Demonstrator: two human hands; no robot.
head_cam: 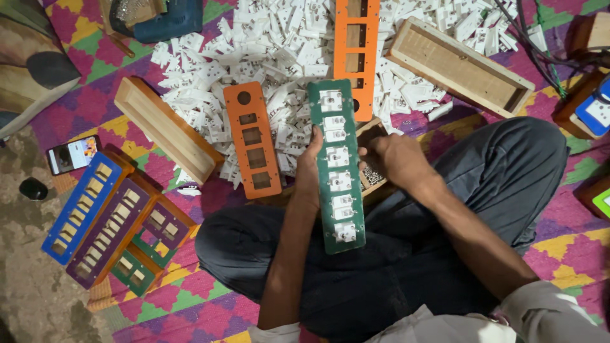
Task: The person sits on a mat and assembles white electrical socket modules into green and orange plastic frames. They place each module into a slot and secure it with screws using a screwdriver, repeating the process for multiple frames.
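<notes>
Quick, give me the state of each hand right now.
Left hand: closed on the left edge of the green panel, holding it.
Right hand: on the panel's right edge, fingers curled; firm grip cannot be told.

The green panel (337, 166) fills the lap centre, with the left hand (310, 166) and right hand (393, 159) touching its edges. Just ahead, an orange plate (253, 140) and a heap of white sockets (286, 51) block the forward reach. A long orange plate (356, 51) lies across the heap. Wooden boxes (166, 130) and (460, 67) flank both sides. The stacked frames (108, 213) crowd the left. Bare mat (572, 254) shows at lower right, beside the knee.
</notes>
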